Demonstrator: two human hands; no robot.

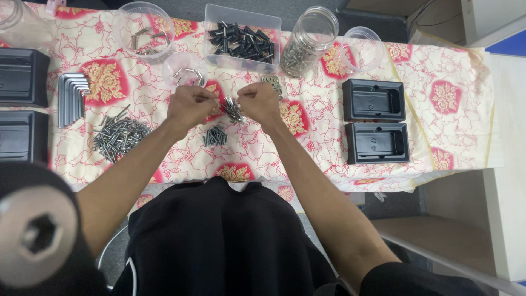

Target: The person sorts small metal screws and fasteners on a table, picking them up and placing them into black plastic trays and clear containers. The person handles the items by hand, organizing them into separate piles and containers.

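**Screws bunched between two hands, with little margin for a slip**

Screws, a small bundle of grey metal ones point(233, 108), sit between our two hands above the middle of the red-and-cream flowered tablecloth point(329, 153). Our right hand point(258, 103) has its fingers curled in and pressed against the bundle from the right side; our left hand point(190, 104) is closed too, its fingertips pinching toward the same bundle, though we cannot tell exactly which piece each finger grips.

We judge the main risk to be a spill. The bundle is loose, held only by finger pressure, and if either hand eases off, pieces could drop onto the small heap of dark screws point(215, 135) lying just below our hands and get mixed in. A bigger scatter could reach the wide pile of long grey nails point(118, 134) to the left, near the row of grey hex keys point(73, 98).

A second hazard is behind our hands. The small clear plastic cup holding a metal ring point(186, 74) stands just beyond our left knuckles, and the clear rectangular tub of black pins point(242, 39) and the clear jar tipped on its side with small metal parts point(307, 41) stand further back. A sharp push forward could knock the cup over.

The two black moulded plastic trays point(375, 120) on the right lie well apart from our hands and seem safe. The cloth's busy print would make any dropped screw hard to spot.
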